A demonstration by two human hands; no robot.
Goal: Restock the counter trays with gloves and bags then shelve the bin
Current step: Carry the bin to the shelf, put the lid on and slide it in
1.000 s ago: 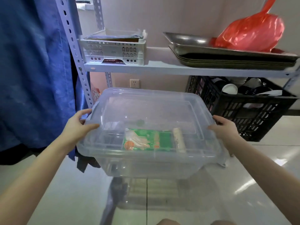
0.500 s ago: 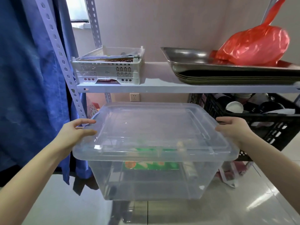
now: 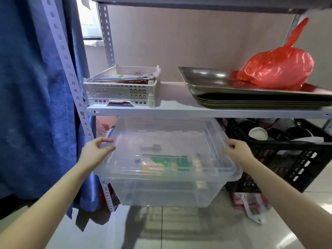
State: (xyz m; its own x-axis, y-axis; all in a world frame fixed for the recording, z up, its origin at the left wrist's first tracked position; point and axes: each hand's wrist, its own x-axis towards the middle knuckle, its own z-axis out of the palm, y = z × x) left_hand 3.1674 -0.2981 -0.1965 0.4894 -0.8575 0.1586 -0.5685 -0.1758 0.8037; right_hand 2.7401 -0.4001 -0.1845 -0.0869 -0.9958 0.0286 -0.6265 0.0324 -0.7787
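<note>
A clear plastic bin (image 3: 167, 187) with a clear lid sits low under the white shelf board (image 3: 197, 112), its far end beneath the board. Through the lid I see a green packet (image 3: 165, 163) and a pale roll (image 3: 197, 163). My left hand (image 3: 97, 151) rests on the lid's left rim, fingers curled loosely over the edge. My right hand (image 3: 237, 150) presses the lid's right rim, fingers wrapped on the edge. Whether the bin's base touches the floor I cannot tell.
A black crate (image 3: 287, 159) of cups stands right of the bin. On the shelf above sit a white basket (image 3: 120, 90) with papers, stacked metal trays (image 3: 251, 97) and a red bag (image 3: 274, 69). A blue curtain (image 3: 36, 105) hangs left beside a perforated post (image 3: 71, 90).
The bin has moved forward and down, from in front of the rack to partly under the shelf board. Both hands stayed on its lid rims; the left fingers have loosened.
</note>
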